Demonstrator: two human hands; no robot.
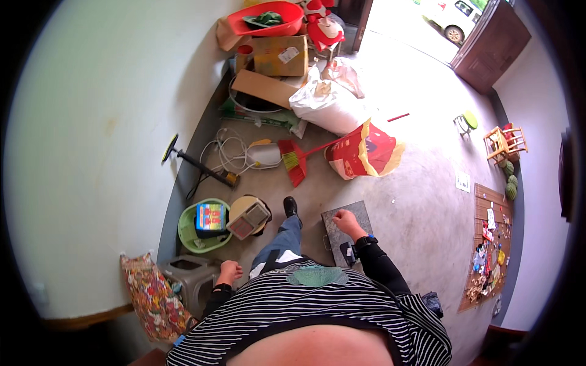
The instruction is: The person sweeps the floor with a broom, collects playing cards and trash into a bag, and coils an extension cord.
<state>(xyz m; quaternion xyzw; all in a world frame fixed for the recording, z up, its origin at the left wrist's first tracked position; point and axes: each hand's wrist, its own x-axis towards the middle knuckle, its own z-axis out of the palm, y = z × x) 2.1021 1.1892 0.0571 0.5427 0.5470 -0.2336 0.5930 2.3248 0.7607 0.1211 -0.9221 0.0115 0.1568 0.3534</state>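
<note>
My left hand [230, 271] hangs at my left side with its fingers loosely curled; no object shows in it. It is nearest to a grey-brown plastic box [194, 274] and a round-topped stool or container [245, 208] with a grey weighing device [250, 221] leaning on it. My right hand [348, 223] is held out in front of me, fingers curled in, with nothing visible in them. Below it lies a flat grey square platform [361, 213] with a small dark object [347, 252] on it. My foot in a black shoe [291, 207] stands left of the platform.
A green tub [187, 229] stands by the left wall near a black-handled pump [204, 169]. Ahead are a red broom [293, 163], a red sack [360, 152], white sacks [326, 108] and cardboard boxes [278, 56]. A littered mat [482, 210] and wooden chair [502, 145] line the right.
</note>
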